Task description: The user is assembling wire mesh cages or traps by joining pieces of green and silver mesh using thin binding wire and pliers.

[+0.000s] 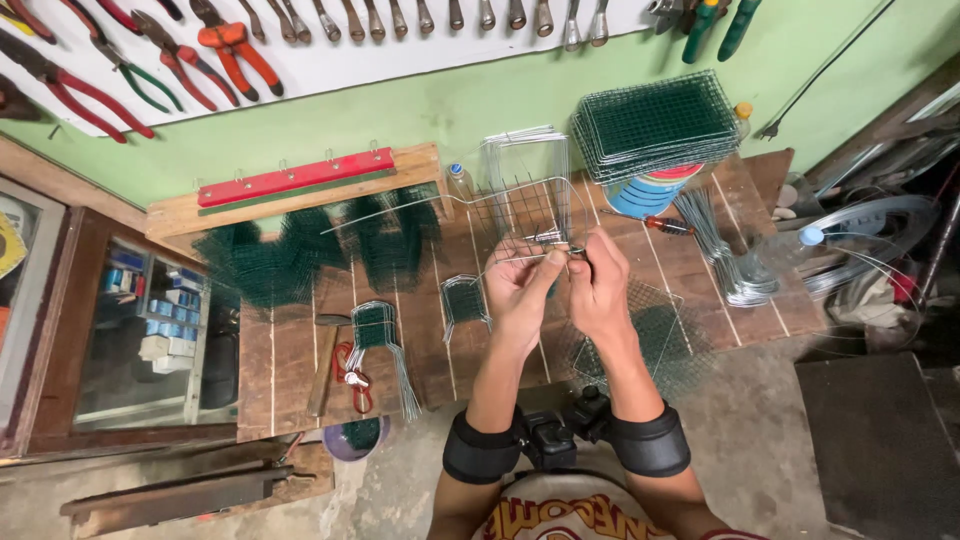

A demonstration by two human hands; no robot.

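Note:
My left hand point(520, 290) and my right hand point(600, 285) are raised together over the wooden workbench point(300, 350). Both grip a bent wire frame point(500, 205) with a patch of mesh at its far end; a long wire runs off it to the left. The fingers of both hands pinch the frame's near wire between them. Under my right hand a square of green wire mesh point(650, 335) lies flat on the bench.
Piles of green mesh pieces point(300, 255) fill the bench's left. A stack of mesh sheets point(655, 120) rests on a blue roll. Cut wires point(720, 250), a screwdriver point(668, 226), red-handled pliers point(350, 375) and a hammer point(325, 365) lie about. Pliers hang on the wall point(230, 45).

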